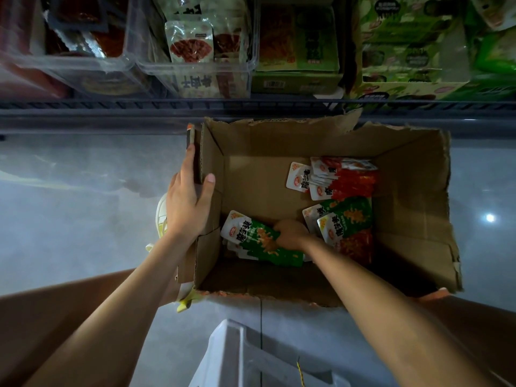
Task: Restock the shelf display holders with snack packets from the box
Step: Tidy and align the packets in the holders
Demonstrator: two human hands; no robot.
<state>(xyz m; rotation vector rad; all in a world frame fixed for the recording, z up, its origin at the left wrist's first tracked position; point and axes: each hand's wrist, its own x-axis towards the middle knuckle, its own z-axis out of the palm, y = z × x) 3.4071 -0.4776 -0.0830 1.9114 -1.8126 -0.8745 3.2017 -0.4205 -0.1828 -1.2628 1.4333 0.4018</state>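
Low inside the cardboard box [410,219], a green snack packet [257,241] lies flat, long side running left to right, white top pointing left, the grip of the right hand [290,233] tight on it, the left hand [187,206] clamped on the box's left flap, grey floor [69,219] around, shelf [167,107] beyond.

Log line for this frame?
left hand grips brown cardboard box edge | right hand grasps green snack packets inside

Fingers of the right hand [290,234] seem buried under green packets [259,241]; shelf holders [195,65] blurred, cropped above.
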